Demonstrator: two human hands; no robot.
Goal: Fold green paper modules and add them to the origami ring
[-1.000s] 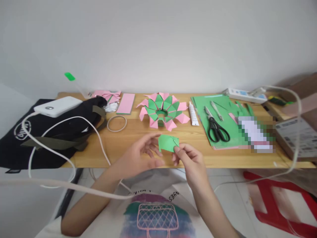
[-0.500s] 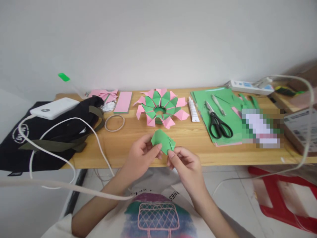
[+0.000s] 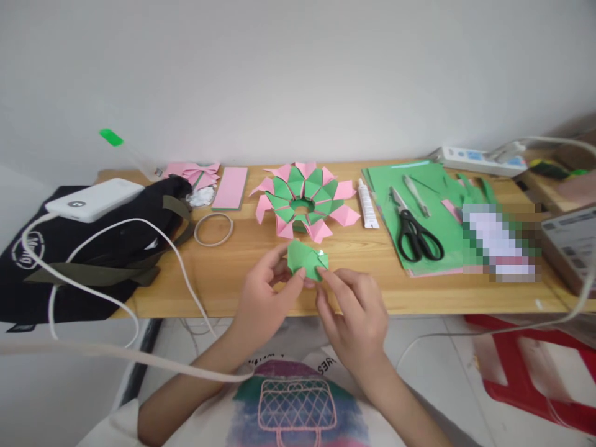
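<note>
A small folded piece of green paper (image 3: 305, 257) is held up just above the front edge of the desk. My left hand (image 3: 272, 288) pinches its left side, thumb in front and fingers behind. At its lower right, a fingertip of my right hand (image 3: 356, 310) presses on the paper's face by a fold, with the other fingers curled below. Right behind it on the desk lies a ring of joined green and pink folded paper pieces (image 3: 314, 183). A white glue tube (image 3: 367, 205) rests to the right of that ring.
Black scissors (image 3: 416, 239) and a pen (image 3: 416, 195) lie on green sheets (image 3: 384, 180) at right. Pink paper (image 3: 231, 188), a tape-like ring (image 3: 213, 230) and a black bag (image 3: 116, 248) with a white power bank (image 3: 95, 198) are at left. A white cable (image 3: 186, 267) hangs nearby.
My right hand has shifted its hold, from thumb on the paper's corner to a fingertip pressing on its face. The paper has turned slightly; my left hand keeps its pinch.
</note>
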